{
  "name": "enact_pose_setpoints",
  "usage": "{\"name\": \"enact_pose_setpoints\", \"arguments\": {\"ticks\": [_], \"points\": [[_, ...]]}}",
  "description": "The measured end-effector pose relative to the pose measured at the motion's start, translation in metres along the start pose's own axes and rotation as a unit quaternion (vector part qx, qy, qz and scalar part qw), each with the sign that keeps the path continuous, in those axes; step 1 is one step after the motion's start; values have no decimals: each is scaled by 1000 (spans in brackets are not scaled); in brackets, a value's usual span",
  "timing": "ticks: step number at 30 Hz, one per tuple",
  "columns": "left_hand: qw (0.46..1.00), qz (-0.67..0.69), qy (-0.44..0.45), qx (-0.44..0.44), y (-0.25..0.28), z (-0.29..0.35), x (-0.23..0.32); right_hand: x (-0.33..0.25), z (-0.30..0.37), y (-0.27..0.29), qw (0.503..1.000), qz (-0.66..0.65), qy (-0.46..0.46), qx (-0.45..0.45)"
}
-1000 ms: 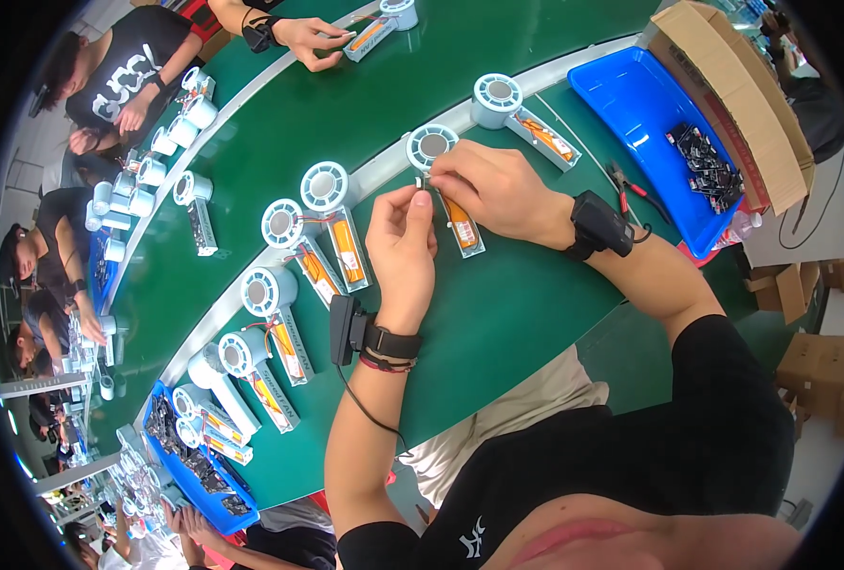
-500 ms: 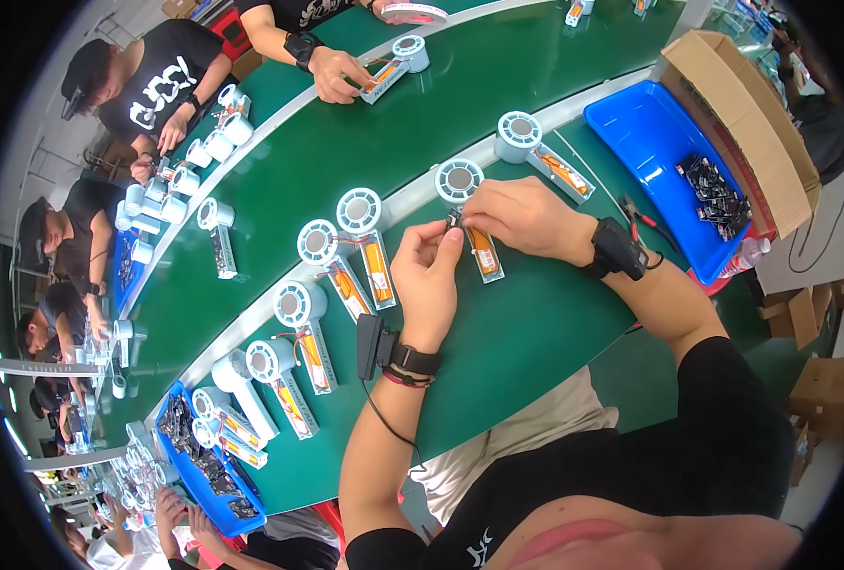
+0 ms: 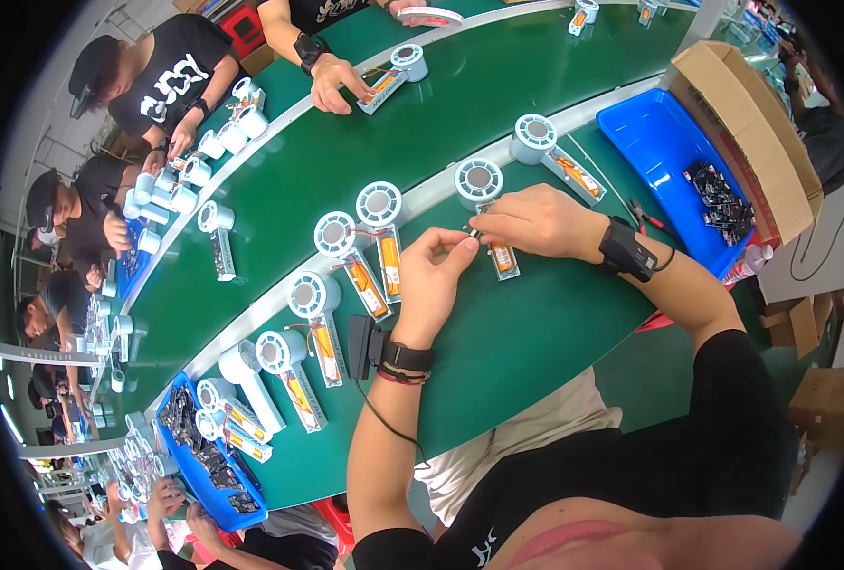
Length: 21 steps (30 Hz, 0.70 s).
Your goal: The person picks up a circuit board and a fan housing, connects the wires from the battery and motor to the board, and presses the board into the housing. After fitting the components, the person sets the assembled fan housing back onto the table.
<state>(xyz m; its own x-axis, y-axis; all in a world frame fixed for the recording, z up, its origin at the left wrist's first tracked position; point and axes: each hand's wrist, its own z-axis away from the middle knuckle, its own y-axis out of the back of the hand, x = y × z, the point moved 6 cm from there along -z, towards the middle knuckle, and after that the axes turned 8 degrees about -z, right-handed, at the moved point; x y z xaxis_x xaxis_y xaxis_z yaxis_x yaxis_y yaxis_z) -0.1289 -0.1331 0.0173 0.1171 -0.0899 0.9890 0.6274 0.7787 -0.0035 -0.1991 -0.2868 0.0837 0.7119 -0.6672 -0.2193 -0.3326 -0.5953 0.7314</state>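
A small dark piece that looks like a circuit board (image 3: 474,231) is pinched between the fingertips of both hands; much of it is covered. My left hand (image 3: 433,275) grips it from the left with thumb and forefinger. From the right, my right hand (image 3: 547,224) closes its fingertips on the same piece. Directly behind them lies a pale blue handheld fan (image 3: 479,180), its round head at the table's rim. Its opened handle, with an orange battery (image 3: 504,260) inside, runs toward me, partly under my right hand.
More opened fans (image 3: 381,204) lie to the left, another fan (image 3: 536,139) to the right. Blue trays hold dark circuit boards at the right (image 3: 716,201) and lower left (image 3: 208,456). Pliers (image 3: 652,220) and a cardboard box (image 3: 749,133) are at the right. Co-workers handle fans across the green belt (image 3: 498,81).
The whole view has shifted a little, so the table's things appear farther right. My hands stay together at the same fan, and the small dark piece has turned slightly between the fingertips.
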Motion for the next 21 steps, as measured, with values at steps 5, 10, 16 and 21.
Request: {"name": "enact_pose_setpoints", "arguments": {"ticks": [5, 10, 16, 21], "points": [[1000, -29, 9, -8, 1, 1, -1, 1, -1, -5, 1000, -23, 14, -16], [997, -52, 41, -32, 0, 3, 0, 4, 5, -4, 999, -40, -3, -34], [999, -29, -6, 12, -18, 11, 2, 8, 4, -1, 995, -70, -70, -3], [995, -68, -72, 28, -20, 2, 0, 6, 4, 16, 987, -123, -106, 4]]}}
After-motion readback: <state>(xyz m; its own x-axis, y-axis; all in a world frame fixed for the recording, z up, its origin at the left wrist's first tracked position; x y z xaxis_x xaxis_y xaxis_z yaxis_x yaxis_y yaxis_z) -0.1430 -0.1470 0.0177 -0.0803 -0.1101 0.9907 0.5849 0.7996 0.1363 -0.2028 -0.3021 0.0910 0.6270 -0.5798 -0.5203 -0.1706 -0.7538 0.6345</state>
